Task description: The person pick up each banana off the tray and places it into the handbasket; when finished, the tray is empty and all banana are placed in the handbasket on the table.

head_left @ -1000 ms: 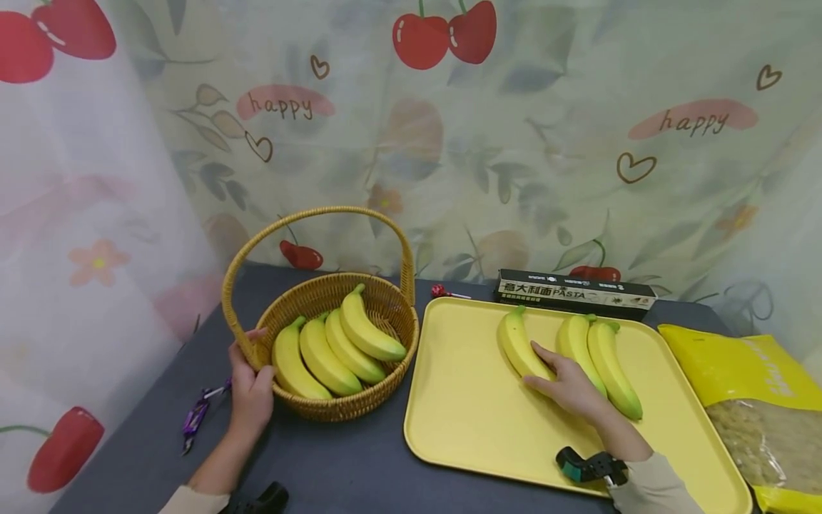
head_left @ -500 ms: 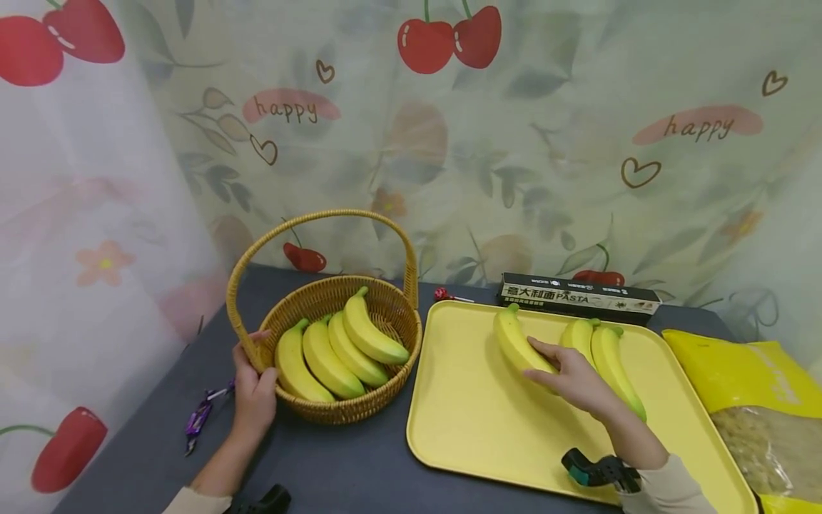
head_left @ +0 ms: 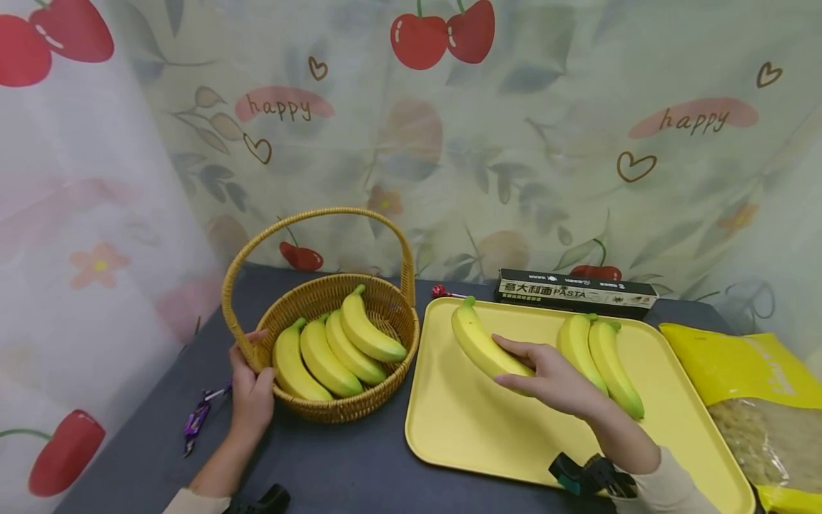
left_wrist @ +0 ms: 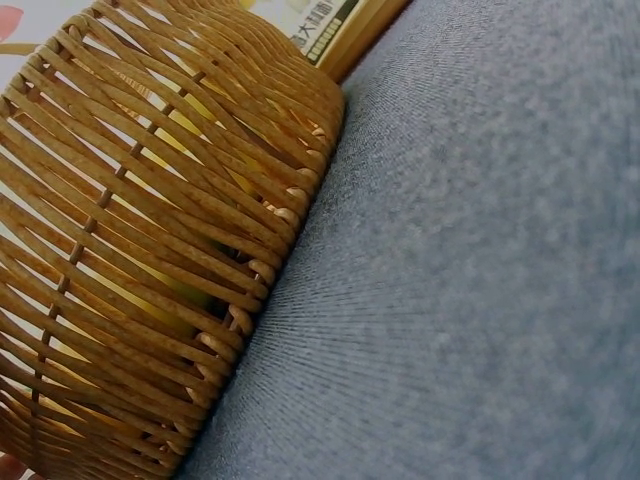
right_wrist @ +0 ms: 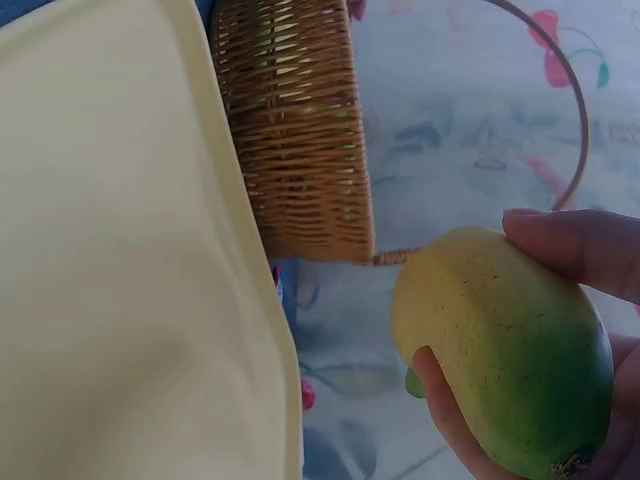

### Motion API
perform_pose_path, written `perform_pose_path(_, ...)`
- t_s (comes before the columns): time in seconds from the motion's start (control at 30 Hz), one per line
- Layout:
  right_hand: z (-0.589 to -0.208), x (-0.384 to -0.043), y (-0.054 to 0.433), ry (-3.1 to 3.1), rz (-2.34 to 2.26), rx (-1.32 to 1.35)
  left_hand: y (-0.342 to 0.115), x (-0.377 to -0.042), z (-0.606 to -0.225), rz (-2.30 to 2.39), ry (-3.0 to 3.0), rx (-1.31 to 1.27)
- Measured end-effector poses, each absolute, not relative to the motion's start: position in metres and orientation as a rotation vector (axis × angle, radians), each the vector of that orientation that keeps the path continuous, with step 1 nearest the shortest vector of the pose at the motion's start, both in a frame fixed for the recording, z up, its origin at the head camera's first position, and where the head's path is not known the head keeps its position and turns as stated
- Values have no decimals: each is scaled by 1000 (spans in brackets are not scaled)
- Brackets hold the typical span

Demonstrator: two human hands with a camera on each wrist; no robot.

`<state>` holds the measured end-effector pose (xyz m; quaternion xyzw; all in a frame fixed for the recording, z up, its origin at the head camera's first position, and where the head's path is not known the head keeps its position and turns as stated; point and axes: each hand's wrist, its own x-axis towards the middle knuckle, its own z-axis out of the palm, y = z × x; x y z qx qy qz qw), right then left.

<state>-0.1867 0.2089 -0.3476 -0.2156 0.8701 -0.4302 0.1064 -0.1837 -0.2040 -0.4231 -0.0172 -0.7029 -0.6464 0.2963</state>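
Observation:
In the head view my right hand (head_left: 546,373) grips a banana (head_left: 483,341) by its lower half, above the left part of a yellow tray (head_left: 449,428). The right wrist view shows the banana's greenish end (right_wrist: 540,390) between thumb and fingers. Two more bananas (head_left: 606,364) lie side by side on the tray's right half. My left hand (head_left: 252,392) holds the wicker basket (head_left: 340,410) at its left side, where the handle meets the rim. Several bananas (head_left: 327,350) rest in the basket. The left wrist view has the basket's woven wall (left_wrist: 150,220) close up, with only a fingertip visible.
Behind the tray stands a black pasta box (head_left: 574,293), with a red-wrapped lollipop (head_left: 439,290) to its left. A yellow bag (head_left: 751,371) lies right of the tray. A purple-wrapped candy (head_left: 195,421) is left of the basket. A printed curtain (head_left: 449,157) hangs behind.
My right hand has lifted the banana off the tray and carried it left toward the basket. The left hand has stayed at the basket.

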Motion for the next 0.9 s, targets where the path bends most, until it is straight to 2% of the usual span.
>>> perform_pose_path(0.37,-321,-195,179,2507,-1197,-860,-205,-184,-425,-1729,-1862,-57)
perform_pose_path(0.63,-307,-207,137,2479,-1132,-1054,-206,-185,-425,-1728,-1856,-52)
perform_pose_path(0.9,-298,-225,87,2425,-1071,-1042,-206,-185,-424,-1732,-1865,-41)
